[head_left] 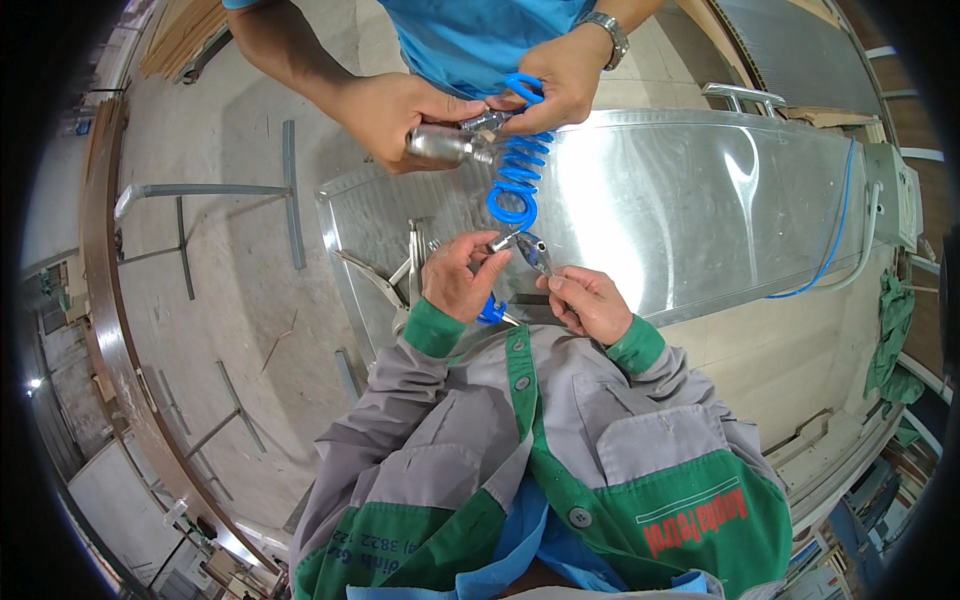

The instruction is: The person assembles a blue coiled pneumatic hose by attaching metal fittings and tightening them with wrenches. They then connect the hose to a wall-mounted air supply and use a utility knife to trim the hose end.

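My left hand [460, 275] pinches the metal end fitting [502, 241] of a blue coiled air hose [518, 175]. Fingers of my right hand [590, 300] are closed on a small shiny metal tool [534, 251], its rounded head against or close beside that fitting; its exact kind is unclear. Across from me, a co-worker's left hand [560, 85] grips the hose's upper end by a metal connector [487, 121]. The co-worker's right hand [385, 120] holds a blurred silver cylindrical part [440, 143] there. Below my left hand lies a blue-handled item [491, 310], partly hidden.
A shiny metal-topped table [640, 210] stretches between us and to the right. Locking clamps [400, 270] lie at its left end. A thin blue hose [835, 240] hangs over its right end by a grey box [890, 195]. Metal frames [290, 195] lie on the left floor.
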Motion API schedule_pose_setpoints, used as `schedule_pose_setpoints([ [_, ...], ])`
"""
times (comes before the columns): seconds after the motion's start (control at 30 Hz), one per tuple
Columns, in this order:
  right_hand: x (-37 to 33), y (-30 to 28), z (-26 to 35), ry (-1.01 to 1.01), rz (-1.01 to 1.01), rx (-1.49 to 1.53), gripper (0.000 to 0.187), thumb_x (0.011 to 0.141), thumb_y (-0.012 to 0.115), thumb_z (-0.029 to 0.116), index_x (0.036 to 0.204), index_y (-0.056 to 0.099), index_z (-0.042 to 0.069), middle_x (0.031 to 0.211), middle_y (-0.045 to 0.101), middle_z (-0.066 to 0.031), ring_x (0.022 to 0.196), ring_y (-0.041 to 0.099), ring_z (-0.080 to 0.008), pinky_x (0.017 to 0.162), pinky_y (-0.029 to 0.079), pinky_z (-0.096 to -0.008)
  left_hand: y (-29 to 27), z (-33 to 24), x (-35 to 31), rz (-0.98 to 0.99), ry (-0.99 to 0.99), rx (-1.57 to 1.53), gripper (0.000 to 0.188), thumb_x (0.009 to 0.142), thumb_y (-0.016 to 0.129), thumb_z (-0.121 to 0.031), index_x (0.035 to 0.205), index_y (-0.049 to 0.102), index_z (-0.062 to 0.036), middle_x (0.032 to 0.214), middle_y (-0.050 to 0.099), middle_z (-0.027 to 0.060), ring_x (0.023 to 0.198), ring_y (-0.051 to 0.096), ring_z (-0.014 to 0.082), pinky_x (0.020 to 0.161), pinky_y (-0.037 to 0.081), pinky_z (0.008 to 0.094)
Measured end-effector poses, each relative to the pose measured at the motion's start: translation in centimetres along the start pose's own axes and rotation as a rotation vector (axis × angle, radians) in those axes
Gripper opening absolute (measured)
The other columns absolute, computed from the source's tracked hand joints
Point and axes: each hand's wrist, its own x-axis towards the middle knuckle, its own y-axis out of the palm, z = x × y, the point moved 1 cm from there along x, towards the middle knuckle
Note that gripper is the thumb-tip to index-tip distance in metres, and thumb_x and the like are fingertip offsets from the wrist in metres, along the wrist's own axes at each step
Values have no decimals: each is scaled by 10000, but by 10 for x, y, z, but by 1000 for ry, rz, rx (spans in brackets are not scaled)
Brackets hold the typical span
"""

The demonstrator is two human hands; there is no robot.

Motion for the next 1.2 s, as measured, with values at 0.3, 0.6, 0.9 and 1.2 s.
schedule_pose_setpoints([
  [0.3,1,-2,-6,-24,9,28,308,1037,539,280,1108,657,5,710,584,-9,479,453,-67,429,336,-232,-6,3,3,-24,88,51,378,860,812,-204,1152,694,5,948,744,116,816,710,173,719,553,307],
  [0.6,-4,3,-3,-6,-14,-58,309,1042,522,266,1111,664,1,721,597,-13,504,472,-63,444,350,-229,-4,-7,0,-82,236,85,364,791,851,-154,1101,681,-69,968,737,100,792,700,220,724,555,351],
  [0.9,-5,4,2,-18,-18,-104,304,1046,523,268,1097,667,5,718,599,-14,508,470,-60,453,354,-229,-5,-4,0,-88,243,68,355,797,847,-166,1098,687,-69,970,736,104,788,711,224,707,558,356],
  [1.2,-1,5,2,-19,-1,-163,282,1050,529,261,1064,660,11,715,599,-2,507,458,-48,447,351,-224,-6,-5,2,-30,124,20,333,819,835,-190,1092,694,-60,924,735,108,786,717,218,691,555,344],
])
